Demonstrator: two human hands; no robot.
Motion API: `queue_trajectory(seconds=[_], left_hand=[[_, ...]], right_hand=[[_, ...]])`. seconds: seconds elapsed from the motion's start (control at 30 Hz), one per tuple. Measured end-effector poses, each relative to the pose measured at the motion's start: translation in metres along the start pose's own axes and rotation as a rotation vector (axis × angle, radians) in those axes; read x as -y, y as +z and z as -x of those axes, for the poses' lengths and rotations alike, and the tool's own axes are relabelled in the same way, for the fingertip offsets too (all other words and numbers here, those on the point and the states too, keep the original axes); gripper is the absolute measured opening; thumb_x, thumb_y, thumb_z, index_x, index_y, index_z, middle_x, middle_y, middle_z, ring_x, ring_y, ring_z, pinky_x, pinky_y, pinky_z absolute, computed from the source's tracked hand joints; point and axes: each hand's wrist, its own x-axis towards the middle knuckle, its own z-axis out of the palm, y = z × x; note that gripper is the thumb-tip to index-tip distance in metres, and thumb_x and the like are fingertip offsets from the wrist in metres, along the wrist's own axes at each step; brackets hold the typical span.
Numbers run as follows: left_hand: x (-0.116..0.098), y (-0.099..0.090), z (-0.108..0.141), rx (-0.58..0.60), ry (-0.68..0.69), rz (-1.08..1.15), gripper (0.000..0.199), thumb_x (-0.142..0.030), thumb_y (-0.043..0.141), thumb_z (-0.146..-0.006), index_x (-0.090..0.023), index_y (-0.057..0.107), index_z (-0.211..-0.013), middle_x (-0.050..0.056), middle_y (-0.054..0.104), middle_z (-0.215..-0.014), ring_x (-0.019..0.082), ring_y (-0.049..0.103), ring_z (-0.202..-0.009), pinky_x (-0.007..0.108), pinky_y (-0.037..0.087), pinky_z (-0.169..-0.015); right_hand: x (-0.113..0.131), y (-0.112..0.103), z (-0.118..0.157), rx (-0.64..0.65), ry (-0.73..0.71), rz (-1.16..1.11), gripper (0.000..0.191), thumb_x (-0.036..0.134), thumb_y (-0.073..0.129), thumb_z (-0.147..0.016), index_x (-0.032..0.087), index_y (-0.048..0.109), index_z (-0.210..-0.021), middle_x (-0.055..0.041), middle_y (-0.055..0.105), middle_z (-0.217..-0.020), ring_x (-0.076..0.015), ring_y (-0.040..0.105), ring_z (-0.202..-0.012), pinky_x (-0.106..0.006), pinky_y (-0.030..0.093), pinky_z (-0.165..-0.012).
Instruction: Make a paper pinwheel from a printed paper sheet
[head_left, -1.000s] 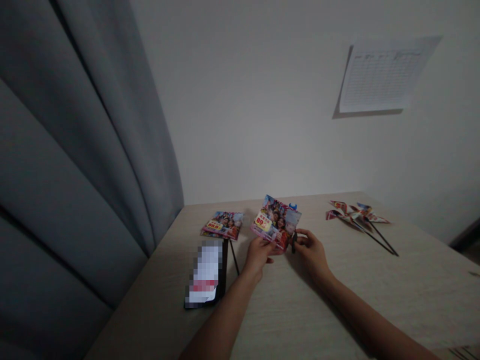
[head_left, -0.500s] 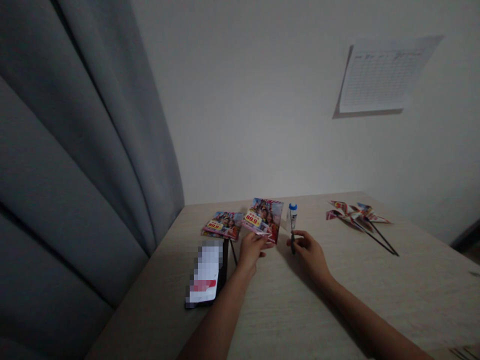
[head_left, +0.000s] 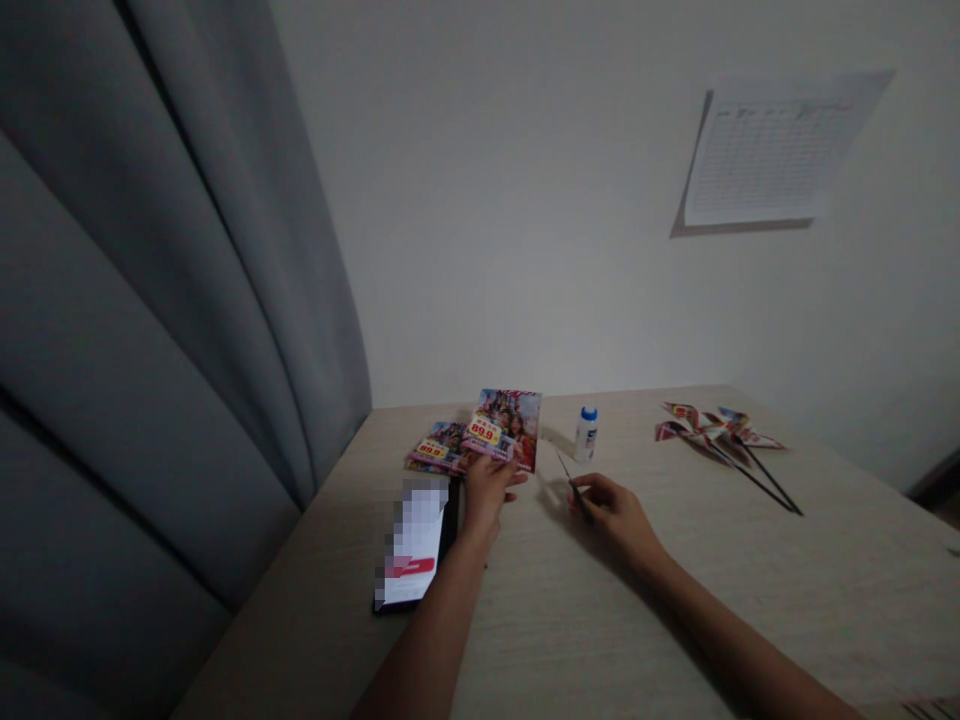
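While the left hand (head_left: 487, 495) had the printed card (head_left: 510, 425) pinched by its near edge, the right hand (head_left: 611, 510) sat apart from it, closed around a dark-handled tool (head_left: 578, 495), maybe scissors, but too small to swear to. So the geometry that mattered, imo: the card was ahead and to the left of the right hand but straight out in front of the left one, so left was clearly the nearer hand (touching it, even). It was pretty close to square, so no real long axis to call; picture side in plain view, far edge toward the wall (head_left: 487, 250). It overlapped the card stack (head_left: 433, 450) in view, though I couldn't tell if they touched. Tool was the long skinny one: its axis ran on a slant, tip away and leftward, roughly at the gap between the card and the upright white bottle (head_left: 586, 440), clear of both. Pinwheels (head_left: 705, 427) lay well off to the right.
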Motion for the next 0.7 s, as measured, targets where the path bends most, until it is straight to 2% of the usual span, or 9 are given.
queue_trajectory(seconds=[0.2,0.53,0.7], left_hand=[[-0.0012,-0.0019,-0.0028,-0.024,0.002,-0.026,0.017,-0.022,0.070,-0.080,-0.017,0.065,-0.095,0.009,0.075,-0.104,0.017,0.075,-0.070,0.015,0.040,-0.041],[-0.0015,-0.0026,-0.0032,-0.016,0.023,-0.019,0.017,-0.019,0.067,-0.081,-0.016,0.063,-0.097,0.010,0.075,-0.105,0.017,0.075,-0.071,0.014,0.039,-0.040],[-0.0029,-0.0020,-0.0018,-0.008,0.023,0.005,0.018,-0.022,0.069,-0.080,-0.016,0.064,-0.096,0.011,0.076,-0.104,0.018,0.076,-0.072,0.015,0.039,-0.041]], right_hand=[[-0.0012,-0.0003,0.0010,0.143,0.026,-0.018,0.034,0.043,0.067,-0.077,0.015,0.072,-0.095,-0.0044,0.070,-0.069,-0.0166,0.059,-0.062,-0.026,0.039,-0.057],[0.0063,0.0002,0.0055,0.199,0.034,0.016,0.028,0.038,0.067,-0.078,0.014,0.074,-0.091,-0.0031,0.068,-0.067,-0.0149,0.055,-0.060,-0.025,0.034,-0.055],[0.0007,0.0016,0.0038,0.214,0.038,-0.009,0.027,0.036,0.067,-0.078,0.014,0.075,-0.092,-0.0033,0.068,-0.068,-0.0149,0.055,-0.060,-0.025,0.035,-0.056]])
